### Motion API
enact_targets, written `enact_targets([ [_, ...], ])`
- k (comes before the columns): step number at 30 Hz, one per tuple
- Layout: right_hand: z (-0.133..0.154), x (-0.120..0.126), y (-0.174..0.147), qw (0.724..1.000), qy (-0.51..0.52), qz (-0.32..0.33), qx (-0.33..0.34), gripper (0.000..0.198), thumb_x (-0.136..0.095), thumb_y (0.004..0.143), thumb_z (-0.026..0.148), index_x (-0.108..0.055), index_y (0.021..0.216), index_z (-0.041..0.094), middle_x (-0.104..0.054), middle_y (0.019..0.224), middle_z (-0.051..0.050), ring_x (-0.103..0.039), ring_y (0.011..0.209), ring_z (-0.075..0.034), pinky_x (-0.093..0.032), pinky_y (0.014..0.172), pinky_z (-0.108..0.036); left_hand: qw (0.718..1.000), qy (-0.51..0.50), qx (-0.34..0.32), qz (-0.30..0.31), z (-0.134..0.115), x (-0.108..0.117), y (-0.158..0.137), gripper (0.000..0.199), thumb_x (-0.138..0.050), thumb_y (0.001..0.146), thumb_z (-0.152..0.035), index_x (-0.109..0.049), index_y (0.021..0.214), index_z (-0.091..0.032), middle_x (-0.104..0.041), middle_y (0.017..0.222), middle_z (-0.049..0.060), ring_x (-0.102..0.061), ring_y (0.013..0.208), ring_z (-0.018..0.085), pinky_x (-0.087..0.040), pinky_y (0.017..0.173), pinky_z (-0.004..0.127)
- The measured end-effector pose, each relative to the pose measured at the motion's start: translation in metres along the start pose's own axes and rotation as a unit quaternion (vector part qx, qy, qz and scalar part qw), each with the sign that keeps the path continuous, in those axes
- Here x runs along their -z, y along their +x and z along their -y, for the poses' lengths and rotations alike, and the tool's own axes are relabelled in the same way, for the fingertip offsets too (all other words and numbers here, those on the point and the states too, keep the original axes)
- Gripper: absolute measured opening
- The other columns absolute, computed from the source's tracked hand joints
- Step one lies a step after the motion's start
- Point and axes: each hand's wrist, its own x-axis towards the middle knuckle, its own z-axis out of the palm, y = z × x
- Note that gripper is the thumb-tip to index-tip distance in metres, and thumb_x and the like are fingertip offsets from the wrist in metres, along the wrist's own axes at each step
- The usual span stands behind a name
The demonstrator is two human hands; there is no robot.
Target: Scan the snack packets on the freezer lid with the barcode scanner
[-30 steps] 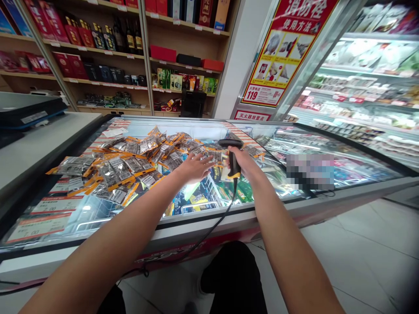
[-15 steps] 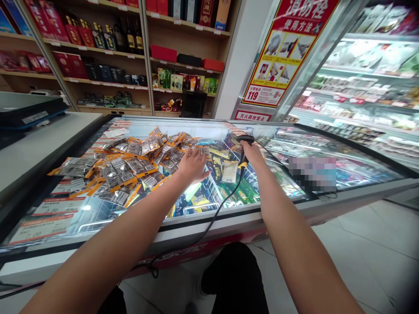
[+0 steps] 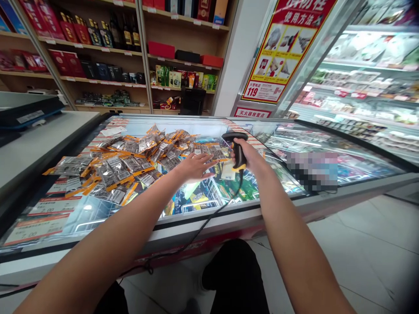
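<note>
– state the condition of the scanner [image 3: 238,155].
– black, yellow trim at the butt of the handle, head uppermost. its cable [image 3: 209,218] drops from the base and crosses the front edge of the freezer [image 3: 176,232]. the right hand [image 3: 246,153] holds it above the glass top, fingers wrapped around the handle.
– and the left hand [image 3: 195,167]?
– back of the hand up, fingers spread, at the right end of the packets [image 3: 116,170]. i cannot tell whether it touches them.
– describe those packets.
– clear film, orange borders, pale printed labels. they lie in an uneven heap on the glass, from the left edge toward the back edge, a few reaching rightward between the hands.
– containers?
– beneath the glass, near the front edge, white wire baskets [image 3: 214,192]. blue and yellow packs [image 3: 198,196] lie left of the wire, green packs [image 3: 234,189] right of it. price labels [image 3: 37,229] show at the front left corner.
</note>
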Motion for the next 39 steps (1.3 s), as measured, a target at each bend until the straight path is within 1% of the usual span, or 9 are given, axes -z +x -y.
enact_targets([
  [2, 0.000, 0.012, -0.002, 0.997, -0.072, 0.005, -0.027, 0.029, -0.057, 0.103, 0.044, -0.060, 0.083, 0.022, -0.058, 0.056, 0.000, -0.050, 0.043, -0.014, -0.043, 0.041, -0.024, 1.000, -0.006, 0.001, 0.002, 0.000, 0.000, 0.000, 0.067, -0.026, 0.111, -0.062, -0.031, 0.171, -0.033, -0.025, 0.180, 0.003, -0.029, 0.164, 0.029, -0.030, 0.129, 0.056],
  [6, 0.000, 0.033, -0.004, 0.984, -0.164, 0.036, -0.052, 0.028, -0.067, 0.097, 0.046, -0.062, 0.085, 0.021, -0.062, 0.056, -0.004, -0.053, 0.045, -0.017, -0.045, 0.041, -0.026, 1.000, -0.008, 0.002, 0.001, 0.000, -0.001, 0.001, 0.065, -0.028, 0.111, -0.060, -0.035, 0.169, -0.032, -0.028, 0.179, 0.002, -0.030, 0.164, 0.029, -0.031, 0.128, 0.057],
  [12, 0.005, 0.033, -0.019, 0.973, -0.209, 0.080, -0.053, 0.029, -0.063, 0.100, 0.043, -0.064, 0.082, 0.020, -0.061, 0.056, -0.005, -0.054, 0.046, -0.017, -0.047, 0.042, -0.026, 1.000, -0.026, 0.008, 0.007, 0.001, -0.001, 0.003, 0.067, -0.025, 0.110, -0.063, -0.035, 0.169, -0.034, -0.028, 0.179, 0.000, -0.028, 0.164, 0.030, -0.027, 0.130, 0.058],
  [17, 0.007, 0.030, -0.023, 0.974, -0.208, 0.070, -0.051, 0.031, -0.060, 0.102, 0.040, -0.064, 0.080, 0.018, -0.059, 0.055, -0.005, -0.054, 0.045, -0.017, -0.047, 0.041, -0.025, 1.000, -0.016, 0.014, 0.008, 0.000, 0.001, 0.002, 0.069, -0.024, 0.110, -0.062, -0.033, 0.171, -0.031, -0.028, 0.179, 0.003, -0.029, 0.164, 0.031, -0.028, 0.130, 0.059],
  [20, 0.008, 0.027, -0.025, 0.973, -0.217, 0.056, -0.058, 0.031, -0.059, 0.103, 0.038, -0.064, 0.079, 0.018, -0.060, 0.055, -0.006, -0.054, 0.045, -0.017, -0.047, 0.040, -0.024, 0.999, 0.001, 0.040, 0.005, -0.002, 0.002, 0.001, 0.072, -0.023, 0.109, -0.064, -0.035, 0.170, -0.028, -0.032, 0.178, 0.007, -0.030, 0.163, 0.033, -0.030, 0.128, 0.061],
  [25, 0.008, 0.018, -0.024, 0.978, -0.194, 0.047, -0.055, 0.028, -0.060, 0.102, 0.038, -0.061, 0.081, 0.020, -0.061, 0.055, -0.005, -0.055, 0.044, -0.017, -0.047, 0.039, -0.024, 0.997, 0.029, 0.069, -0.006, 0.001, 0.000, 0.005, 0.082, -0.024, 0.105, -0.071, -0.037, 0.169, -0.023, -0.037, 0.175, 0.013, -0.035, 0.160, 0.038, -0.035, 0.123, 0.062],
  [28, 0.004, 0.016, -0.019, 0.979, -0.189, 0.060, -0.039, 0.027, -0.063, 0.100, 0.041, -0.061, 0.083, 0.021, -0.062, 0.055, -0.005, -0.056, 0.044, -0.017, -0.049, 0.041, -0.025, 0.996, 0.022, 0.087, -0.010, 0.005, -0.005, 0.008, 0.090, -0.026, 0.101, -0.078, -0.035, 0.170, -0.021, -0.036, 0.175, 0.016, -0.033, 0.160, 0.042, -0.034, 0.123, 0.063],
  [33, 0.001, 0.018, -0.014, 0.980, -0.182, 0.073, -0.024, 0.030, -0.067, 0.097, 0.048, -0.060, 0.084, 0.022, -0.062, 0.055, -0.004, -0.056, 0.044, -0.018, -0.048, 0.041, -0.026, 0.995, -0.001, 0.103, -0.015, 0.008, -0.010, 0.011, 0.095, -0.026, 0.099, -0.081, -0.032, 0.171, -0.021, -0.033, 0.176, 0.014, -0.028, 0.162, 0.043, -0.030, 0.125, 0.064],
  [39, 0.004, 0.016, -0.018, 0.980, -0.188, 0.067, -0.021, 0.028, -0.057, 0.101, 0.040, -0.061, 0.082, 0.021, -0.061, 0.054, -0.005, -0.054, 0.045, -0.017, -0.046, 0.042, -0.026, 0.994, -0.011, 0.105, -0.008, 0.006, -0.007, 0.009, 0.097, -0.025, 0.098, -0.081, -0.033, 0.171, -0.018, -0.030, 0.178, 0.016, -0.026, 0.163, 0.043, -0.027, 0.127, 0.065],
])
